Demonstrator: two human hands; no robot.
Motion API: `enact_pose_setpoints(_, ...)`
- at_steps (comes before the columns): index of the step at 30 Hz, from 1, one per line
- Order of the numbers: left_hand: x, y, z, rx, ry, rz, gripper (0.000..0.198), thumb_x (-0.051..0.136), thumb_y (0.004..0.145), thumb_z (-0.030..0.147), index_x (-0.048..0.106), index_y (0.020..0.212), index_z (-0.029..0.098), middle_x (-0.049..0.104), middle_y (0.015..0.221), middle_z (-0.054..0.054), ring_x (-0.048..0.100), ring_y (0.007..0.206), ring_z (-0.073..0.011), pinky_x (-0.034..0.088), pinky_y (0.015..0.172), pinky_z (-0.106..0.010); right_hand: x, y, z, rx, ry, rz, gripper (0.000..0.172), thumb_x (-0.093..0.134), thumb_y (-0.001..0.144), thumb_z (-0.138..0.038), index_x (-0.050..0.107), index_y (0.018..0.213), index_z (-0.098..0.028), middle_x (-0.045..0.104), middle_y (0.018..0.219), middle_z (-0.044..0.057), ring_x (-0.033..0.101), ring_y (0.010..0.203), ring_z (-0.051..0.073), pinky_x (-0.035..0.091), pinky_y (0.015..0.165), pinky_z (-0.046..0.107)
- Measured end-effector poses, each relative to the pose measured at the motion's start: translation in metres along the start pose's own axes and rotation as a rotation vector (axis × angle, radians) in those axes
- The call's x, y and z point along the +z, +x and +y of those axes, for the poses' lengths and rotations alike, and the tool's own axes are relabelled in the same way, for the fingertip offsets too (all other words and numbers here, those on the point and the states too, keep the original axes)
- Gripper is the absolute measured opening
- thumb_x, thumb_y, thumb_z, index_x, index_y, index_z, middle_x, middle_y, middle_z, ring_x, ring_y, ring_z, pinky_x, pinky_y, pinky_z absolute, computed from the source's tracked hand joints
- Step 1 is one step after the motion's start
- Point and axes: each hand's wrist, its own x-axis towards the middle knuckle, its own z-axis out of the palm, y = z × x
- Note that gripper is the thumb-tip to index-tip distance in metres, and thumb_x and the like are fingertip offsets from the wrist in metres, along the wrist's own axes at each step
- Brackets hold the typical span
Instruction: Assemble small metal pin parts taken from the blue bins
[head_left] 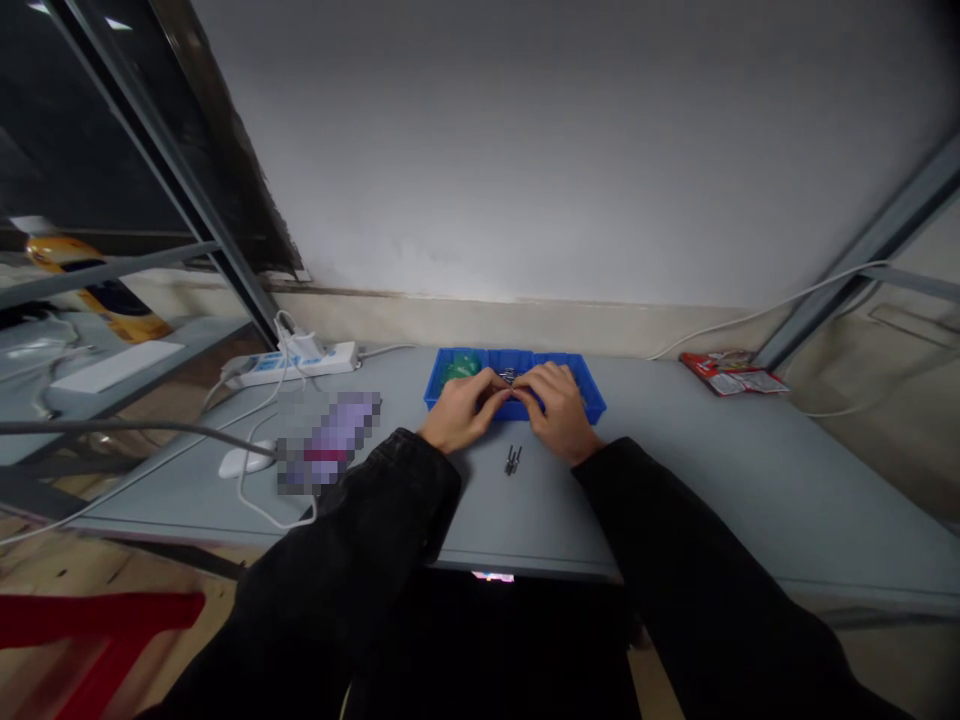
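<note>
Both hands meet fingertip to fingertip at the front of a blue three-part tray (592, 395). My left hand (460, 408) is closed in a pinch, and so is my right hand (559, 408); whatever small piece sits between the fingertips is too tiny to name. Green pieces (461, 364), perhaps bagged, fill the left compartment. Small metal parts (508, 374) show in the middle one, while the right compartment is mostly covered by my right hand. On the table just below the hands lie several thin metal pins or screws (513, 460).
Left of the tray are a power strip (300, 365) with a plugged-in charger, a pixelated purple object (337, 430), a white mouse-like item (246, 459) and loose cables. A red packet (731, 373) lies at the right rear. An orange bottle (97, 285) stands on the left shelf.
</note>
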Motion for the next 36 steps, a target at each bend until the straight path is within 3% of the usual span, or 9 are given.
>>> enact_pose_setpoints(14,0.0031,-0.0055,-0.0012,-0.049,-0.028,0.029,0.020,0.052,0.102,0.032,0.062,0.097,0.015,0.066,0.076,0.000,0.058,0.062,-0.0096,0.048,0.063,-0.022,0.0019,-0.0004,-0.0061,-0.018,0.072,0.053,0.009,0.051,0.101,-0.020,0.060,0.099,-0.019,0.063,0.089,0.005,0.055,0.085,0.020,0.039,0.078,0.036)
enact_pose_setpoints(18,0.0028,-0.0053,0.0000,-0.036,-0.004,-0.001,0.021,0.050,0.103,0.031,0.061,0.096,0.015,0.065,0.073,0.001,0.059,0.062,-0.0097,0.047,0.063,-0.023,0.0024,-0.0002,-0.0052,-0.019,0.060,0.044,0.012,0.049,0.102,-0.020,0.059,0.094,-0.019,0.064,0.090,0.004,0.056,0.088,0.019,0.038,0.079,0.036)
enact_pose_setpoints(25,0.0026,-0.0053,0.0026,-0.015,0.037,0.056,0.022,0.051,0.103,0.030,0.065,0.094,0.015,0.067,0.073,0.000,0.059,0.062,-0.0100,0.047,0.065,-0.023,0.0045,-0.0007,-0.0016,0.006,-0.035,0.015,0.026,0.043,0.106,-0.027,0.058,0.086,-0.020,0.065,0.084,0.003,0.054,0.083,0.019,0.035,0.076,0.037)
enact_pose_setpoints(36,0.0013,-0.0042,0.0025,-0.026,0.059,0.123,0.024,0.053,0.102,0.032,0.066,0.093,0.015,0.066,0.075,-0.001,0.057,0.061,-0.0098,0.047,0.062,-0.023,-0.0008,0.0014,-0.0026,0.054,0.040,0.154,0.016,0.051,0.102,-0.023,0.062,0.090,-0.021,0.068,0.091,0.004,0.061,0.091,0.020,0.044,0.083,0.037)
